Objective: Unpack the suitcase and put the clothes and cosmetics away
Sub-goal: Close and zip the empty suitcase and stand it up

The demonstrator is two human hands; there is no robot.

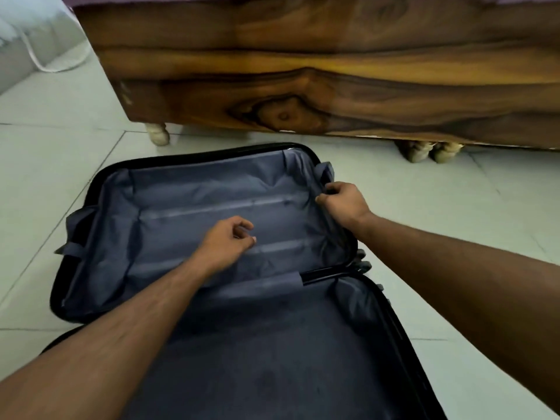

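A black hard-shell suitcase [75, 225] lies wide open on the tiled floor, both halves lined with grey-blue fabric. I see no clothes or cosmetics inside either half. My right hand [342, 201] grips the right rim of the far half, fingers curled over the lining edge. My left hand [227, 241] hovers over the middle of the far half with its fingers loosely curled, holding nothing that I can see. The near half [272, 359] runs down to the bottom of the view between my forearms.
A large dark wooden bed frame [303, 86] on pale turned legs [157, 133] stands just behind the suitcase. Light floor tiles [454, 207] spread to the left and right. A white cable [45, 66] lies by the wall at top left.
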